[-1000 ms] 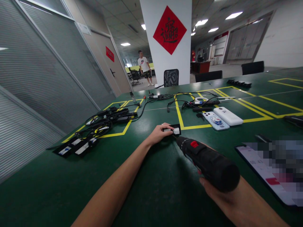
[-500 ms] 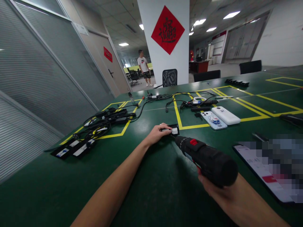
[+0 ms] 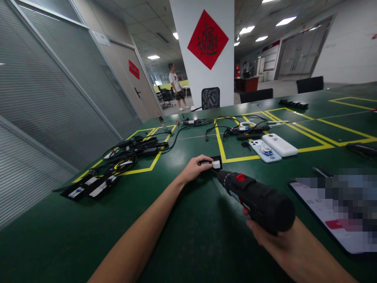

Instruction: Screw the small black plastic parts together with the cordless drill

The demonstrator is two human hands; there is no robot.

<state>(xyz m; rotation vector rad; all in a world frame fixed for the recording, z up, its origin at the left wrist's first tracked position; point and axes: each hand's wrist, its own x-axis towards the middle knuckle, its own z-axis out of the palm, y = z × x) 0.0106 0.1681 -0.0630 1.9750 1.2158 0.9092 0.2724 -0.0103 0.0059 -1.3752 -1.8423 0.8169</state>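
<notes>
1. Head view: the right hand [image 3: 273, 245] was wrapped round the handle of a black drill [image 3: 259, 202] at the near right; the drill's body hid most of the fingers.
2. Right of the drill, a phone [image 3: 315, 212] lay on the green table [image 3: 182, 224], partly covered by a pixelated patch.
3. Left of the drill's tip, the left hand [image 3: 194, 169] pinched a black piece [image 3: 218, 158] between thumb and fingers, near the middle of the table. A white block [image 3: 216, 165] showed on it beside the fingertips, which covered its left part. Whether the bit touched the piece could not be told.
4. On the left lay a tangled heap of black cables [image 3: 144, 146], with two flat labelled pieces [image 3: 77, 192] at its near end.
5. Beyond the drill, to the right, a picture-backed phone [image 3: 265, 151] lay alongside a white box [image 3: 279, 144], overlapping a yellow tape outline [image 3: 241, 159]. More cords [image 3: 232, 130] and a white ring [image 3: 247, 124] lay behind them.
6. A black strip [image 3: 293, 104] rested at the far right.
7. Past the table stood a mesh chair [image 3: 210, 98], a pillar [image 3: 203, 80] and, to the left, a person [image 3: 176, 85].
</notes>
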